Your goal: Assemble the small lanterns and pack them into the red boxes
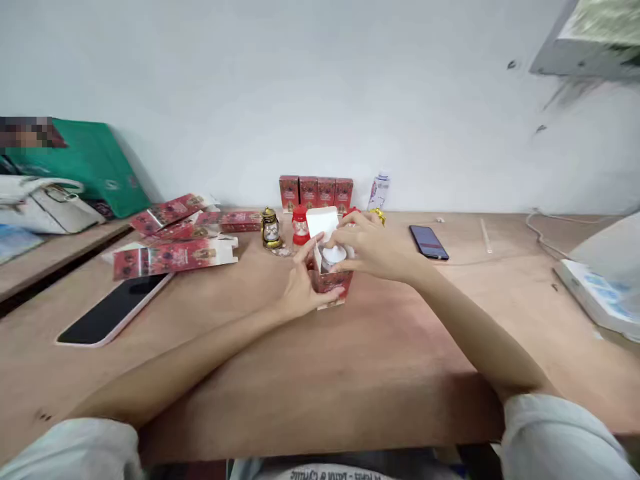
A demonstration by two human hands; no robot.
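Note:
An upright red box (331, 283) with its white top flap raised stands in the middle of the table. My left hand (303, 283) grips the box from the left, thumb across its front and fingers at the rim. A round white item (334, 255) shows in the box's open top. My right hand (367, 247) reaches over from the right, its fingers bent at the opening and touching the flap and rim; whether they pinch anything is hard to tell. Just behind stand a red lantern (301, 225) and a bronze-coloured lantern (271, 229).
Several closed red boxes (317, 193) line the wall beside a bottle (379, 191). Flattened red cartons (175, 257) and a large phone (115, 310) lie left. Another phone (429, 242) lies right, before a white strip (486, 236) and a white-blue pack (600, 297).

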